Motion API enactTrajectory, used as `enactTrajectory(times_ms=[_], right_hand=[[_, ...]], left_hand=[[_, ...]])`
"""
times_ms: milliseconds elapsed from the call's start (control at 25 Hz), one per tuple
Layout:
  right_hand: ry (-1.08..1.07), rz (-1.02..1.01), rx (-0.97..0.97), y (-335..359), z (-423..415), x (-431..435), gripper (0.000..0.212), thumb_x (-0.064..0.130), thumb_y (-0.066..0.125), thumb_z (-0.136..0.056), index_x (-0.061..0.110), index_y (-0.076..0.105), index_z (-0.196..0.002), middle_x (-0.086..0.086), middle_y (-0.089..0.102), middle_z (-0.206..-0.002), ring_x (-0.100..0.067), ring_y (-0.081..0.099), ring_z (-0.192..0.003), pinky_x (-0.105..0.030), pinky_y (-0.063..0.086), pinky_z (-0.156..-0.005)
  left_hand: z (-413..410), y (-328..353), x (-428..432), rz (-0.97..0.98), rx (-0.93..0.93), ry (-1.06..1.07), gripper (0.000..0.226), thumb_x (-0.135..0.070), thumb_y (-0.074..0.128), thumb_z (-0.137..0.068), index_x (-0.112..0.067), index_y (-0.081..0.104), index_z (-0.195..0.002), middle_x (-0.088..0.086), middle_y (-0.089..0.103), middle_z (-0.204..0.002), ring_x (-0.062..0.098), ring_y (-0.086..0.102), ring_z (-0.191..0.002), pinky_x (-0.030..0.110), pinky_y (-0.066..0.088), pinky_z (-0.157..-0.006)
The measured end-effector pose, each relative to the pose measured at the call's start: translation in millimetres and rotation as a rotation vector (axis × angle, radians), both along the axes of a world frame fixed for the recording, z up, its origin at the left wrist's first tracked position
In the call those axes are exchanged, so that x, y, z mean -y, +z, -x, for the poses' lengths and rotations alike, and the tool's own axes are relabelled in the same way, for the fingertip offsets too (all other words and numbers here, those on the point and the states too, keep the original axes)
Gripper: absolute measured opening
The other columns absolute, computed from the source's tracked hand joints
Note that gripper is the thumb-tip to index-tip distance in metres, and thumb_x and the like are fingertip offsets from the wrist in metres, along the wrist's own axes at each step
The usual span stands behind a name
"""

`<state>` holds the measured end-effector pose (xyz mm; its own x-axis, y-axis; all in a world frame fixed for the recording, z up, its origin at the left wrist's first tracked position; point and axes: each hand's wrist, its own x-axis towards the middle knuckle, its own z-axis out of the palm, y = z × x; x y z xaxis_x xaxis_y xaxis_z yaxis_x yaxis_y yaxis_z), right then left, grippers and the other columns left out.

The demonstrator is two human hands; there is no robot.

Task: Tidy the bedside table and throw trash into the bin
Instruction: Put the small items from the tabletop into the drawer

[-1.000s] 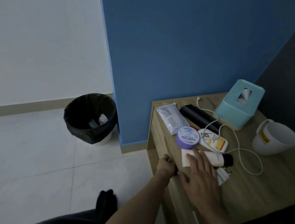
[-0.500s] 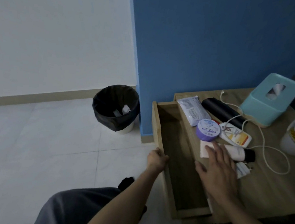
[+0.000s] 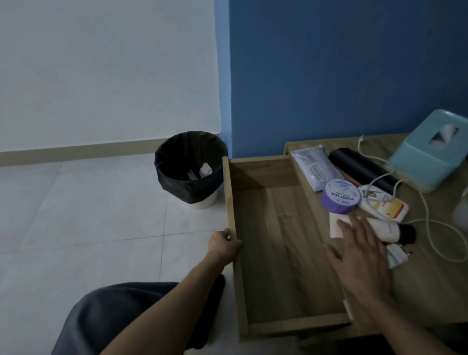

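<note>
Drawer [image 3: 231, 200] now fully out; left grip [image 3: 223, 244] curled on its rim; right grip [image 3: 361, 256] flat over tube [image 3: 386, 229], holding nothing; stowing possible.

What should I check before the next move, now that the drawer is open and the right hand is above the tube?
1. The drawer is pulled out enough: ok.
2. Its bottom has room: ok, nothing seen inside.
3. The left hand holds the drawer front: ok, fingers curled over the edge.
4. The right hand grips the white tube: not ok, it lies flat, fingers straight.
5. The white cable is clear of the items: not ok, it crosses the black cylinder.
6. The bin is open: ok, standing beside the bedside table.
</note>
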<state>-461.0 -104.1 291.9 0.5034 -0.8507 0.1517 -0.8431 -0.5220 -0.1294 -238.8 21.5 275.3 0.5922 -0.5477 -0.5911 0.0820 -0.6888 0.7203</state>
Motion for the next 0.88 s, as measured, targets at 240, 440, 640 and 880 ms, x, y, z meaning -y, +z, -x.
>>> enactTrajectory(times_ms=[240, 440, 640, 880], right_hand=[[-0.007, -0.055, -0.003, 2.6, -0.4, -1.4, 0.062, 0.041, 0.060, -0.079, 0.012, 0.047, -0.133, -0.011, 0.040, -0.146, -0.029, 0.031, -0.137, -0.050, 0.033, -0.103], [-0.007, -0.079, 0.119, 9.3, 2.8, -1.7, 0.052, 0.039, 0.051, -0.084, 0.012, 0.051, -0.129, -0.012, 0.045, -0.142, -0.030, 0.036, -0.134, -0.050, 0.035, -0.101], [-0.170, -0.157, 0.682, 31.1, 11.9, 4.5, 0.041, 0.023, 0.050, -0.083, 0.002, 0.056, -0.118, -0.021, 0.054, -0.126, -0.035, 0.050, -0.115, -0.035, 0.038, -0.087], [-0.432, -0.149, 0.530, 47.7, 54.2, 34.5, 0.035, 0.008, 0.059, -0.083, -0.004, 0.052, -0.115, -0.031, 0.049, -0.117, -0.041, 0.052, -0.097, -0.033, 0.038, -0.068]], left_hand=[[-15.6, 0.3, -18.1, -0.016, 0.010, 0.019, 0.052, -0.010, 0.055, -0.090, -0.001, 0.038, -0.139, 0.016, 0.053, -0.133, 0.030, 0.058, -0.112, 0.041, 0.051, -0.096], [-0.5, 3.6, -9.9, 0.061, 0.195, 0.123, 0.066, -0.008, 0.061, -0.086, -0.015, 0.030, -0.144, 0.009, 0.032, -0.151, 0.030, 0.041, -0.134, 0.041, 0.041, -0.105], [46.3, 49.2, 44.8, 0.368, 0.693, -0.027, 0.053, -0.009, 0.062, -0.083, -0.025, 0.047, -0.131, -0.004, 0.022, -0.154, 0.014, 0.018, -0.144, 0.036, 0.020, -0.116], [121.9, 76.9, 115.1, 0.382, 0.555, -0.671, 0.047, -0.018, 0.056, -0.087, -0.013, 0.046, -0.133, 0.008, 0.041, -0.140, 0.025, 0.040, -0.130, 0.034, 0.036, -0.107]])
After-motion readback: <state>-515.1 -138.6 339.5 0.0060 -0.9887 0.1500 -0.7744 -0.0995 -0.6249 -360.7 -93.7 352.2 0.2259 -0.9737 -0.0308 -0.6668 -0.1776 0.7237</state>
